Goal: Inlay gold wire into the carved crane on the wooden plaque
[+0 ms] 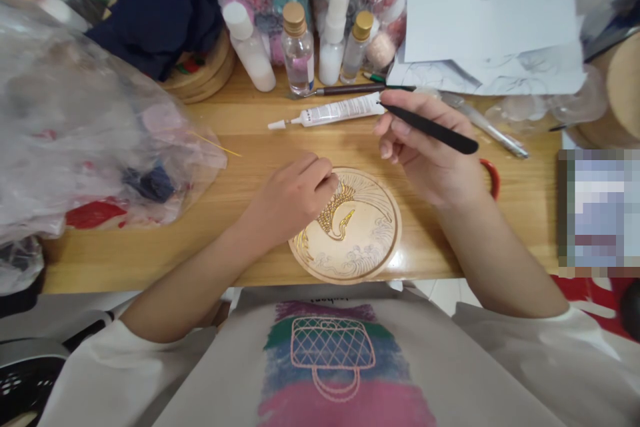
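My right hand (pixel 430 153) is raised over the table, right of a round wooden board, with black tweezers (pixel 433 128) held between thumb and fingers. Their fine tips point up and left, close to the end of a white glue tube (pixel 345 111). My left hand (pixel 300 193) rests on the upper left of the board (pixel 367 240), fingers curled together; whatever they may pinch is hidden. A bird's neck and head in raised gold cord (pixel 345 221) show on the board, beside thin drawn wave and feather lines. Part of the gold work lies under my left hand.
Several small bottles (pixel 296 50) stand at the back beside a brown-handled tool (pixel 350 89). Clear plastic bags (pixel 100 140) cover the left side. Paper sheets (pixel 485 33), a pen (pixel 495 130) and a red ring-shaped handle (pixel 491 179) lie to the right. The table's front edge borders my shirt.
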The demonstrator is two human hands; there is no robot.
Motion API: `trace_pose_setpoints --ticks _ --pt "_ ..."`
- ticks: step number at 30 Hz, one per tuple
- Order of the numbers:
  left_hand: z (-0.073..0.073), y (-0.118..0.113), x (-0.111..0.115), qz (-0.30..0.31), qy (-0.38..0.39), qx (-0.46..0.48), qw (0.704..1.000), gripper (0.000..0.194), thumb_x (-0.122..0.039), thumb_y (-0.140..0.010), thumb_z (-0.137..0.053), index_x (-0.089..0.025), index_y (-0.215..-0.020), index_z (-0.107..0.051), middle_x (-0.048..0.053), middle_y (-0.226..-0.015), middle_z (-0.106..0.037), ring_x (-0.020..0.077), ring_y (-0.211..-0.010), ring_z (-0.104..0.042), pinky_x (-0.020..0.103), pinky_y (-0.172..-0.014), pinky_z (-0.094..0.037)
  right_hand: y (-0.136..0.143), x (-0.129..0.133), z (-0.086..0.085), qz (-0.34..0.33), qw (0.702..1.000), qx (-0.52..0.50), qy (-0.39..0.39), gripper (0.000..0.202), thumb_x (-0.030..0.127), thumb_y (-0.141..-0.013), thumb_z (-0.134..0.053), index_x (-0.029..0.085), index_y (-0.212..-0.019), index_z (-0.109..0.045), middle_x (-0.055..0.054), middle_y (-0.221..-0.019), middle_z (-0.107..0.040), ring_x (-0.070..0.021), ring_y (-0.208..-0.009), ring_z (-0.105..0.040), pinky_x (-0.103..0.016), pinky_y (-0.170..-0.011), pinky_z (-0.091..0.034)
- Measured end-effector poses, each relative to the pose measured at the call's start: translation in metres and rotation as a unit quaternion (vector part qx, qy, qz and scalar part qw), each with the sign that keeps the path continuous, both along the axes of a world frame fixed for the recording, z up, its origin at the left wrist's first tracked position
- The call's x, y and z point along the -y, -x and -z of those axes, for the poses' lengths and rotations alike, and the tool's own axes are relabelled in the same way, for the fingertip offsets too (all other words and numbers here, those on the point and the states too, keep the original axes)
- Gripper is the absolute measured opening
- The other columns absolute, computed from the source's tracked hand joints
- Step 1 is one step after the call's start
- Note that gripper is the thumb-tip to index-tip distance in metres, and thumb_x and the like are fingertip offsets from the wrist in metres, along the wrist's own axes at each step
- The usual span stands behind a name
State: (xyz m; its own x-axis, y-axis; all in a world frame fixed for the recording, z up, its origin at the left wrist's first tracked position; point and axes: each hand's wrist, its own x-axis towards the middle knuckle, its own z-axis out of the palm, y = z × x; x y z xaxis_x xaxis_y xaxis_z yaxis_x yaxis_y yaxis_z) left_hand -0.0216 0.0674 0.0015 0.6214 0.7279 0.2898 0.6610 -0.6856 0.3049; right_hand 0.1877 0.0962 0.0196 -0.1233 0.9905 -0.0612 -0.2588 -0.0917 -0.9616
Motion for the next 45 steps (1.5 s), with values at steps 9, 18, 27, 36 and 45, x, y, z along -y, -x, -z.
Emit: trace_pose_setpoints --ticks 9,18,27,36,45 --pt "-0.0007 0.0007 -0.0003 -0.002 0.019 -0.004 1.0 0.015 -0.013 -0.098 -0.047 -0.016 -0.087 -0.058 0.0 -0.082 -0.062 0.0133 -0.077 -0.06 0.027 -0.069 -0.047 -0.0029 -0.0003 0.0037 -0.016 1.0 0.0 -0.014 0.029 0.034 -0.074 -0.081 0.024 -0.099 -0.071 0.002 -0.08 -0.07 -0.0077 -0.056 -0.058 -0.021 -0.047 -0.045" --pt "-0.0023 -0.0001 0.0 -0.004 -0.005 -0.027 1.0 0.017 -0.014 -0.099 -0.047 -0.016 -0.087 -0.057 0.0 -0.082 -0.063 0.0124 -0.077 -0.061 0.025 -0.069 -0.047 0.0003 0.0003 0.0009 -0.004 1.0 -0.02 0.013 0.027 0.032 -0.07 -0.083 0.026 -0.094 -0.075 0.003 -0.077 -0.07 -0.0075 -0.054 -0.056 -0.022 -0.046 -0.043" --pt "-0.0023 0.0 -0.0006 0.01 -0.026 -0.043 0.999 0.017 -0.013 -0.099 -0.048 -0.016 -0.087 -0.059 0.001 -0.082 -0.063 0.013 -0.077 -0.061 0.025 -0.07 -0.048 -0.0019 0.0005 0.0032 -0.007 1.0 0.01 -0.007 0.025 0.035 -0.075 -0.08 0.027 -0.097 -0.072 0.001 -0.081 -0.07 -0.0091 -0.056 -0.056 -0.024 -0.047 -0.045" --pt "-0.004 -0.0002 -0.0006 0.036 -0.083 -0.087 0.992 0.02 -0.01 -0.098 -0.047 -0.014 -0.086 -0.062 0.002 -0.081 -0.064 0.014 -0.076 -0.06 0.026 -0.069 -0.048 -0.0012 0.0003 0.001 -0.007 1.0 0.002 0.0 0.024 0.036 -0.072 -0.083 0.029 -0.093 -0.074 0.003 -0.078 -0.07 -0.0086 -0.055 -0.056 -0.023 -0.047 -0.046" --pt "-0.0064 -0.0004 -0.0016 0.074 -0.165 -0.121 0.976 0.021 -0.009 -0.098 -0.047 -0.013 -0.087 -0.064 0.003 -0.077 -0.063 0.0169 -0.074 -0.058 0.029 -0.063 -0.044 -0.0016 0.0001 0.0002 -0.012 1.0 -0.002 -0.015 0.022 0.035 -0.074 -0.08 0.026 -0.093 -0.072 0.003 -0.073 -0.067 -0.0088 -0.055 -0.055 -0.024 -0.048 -0.045"
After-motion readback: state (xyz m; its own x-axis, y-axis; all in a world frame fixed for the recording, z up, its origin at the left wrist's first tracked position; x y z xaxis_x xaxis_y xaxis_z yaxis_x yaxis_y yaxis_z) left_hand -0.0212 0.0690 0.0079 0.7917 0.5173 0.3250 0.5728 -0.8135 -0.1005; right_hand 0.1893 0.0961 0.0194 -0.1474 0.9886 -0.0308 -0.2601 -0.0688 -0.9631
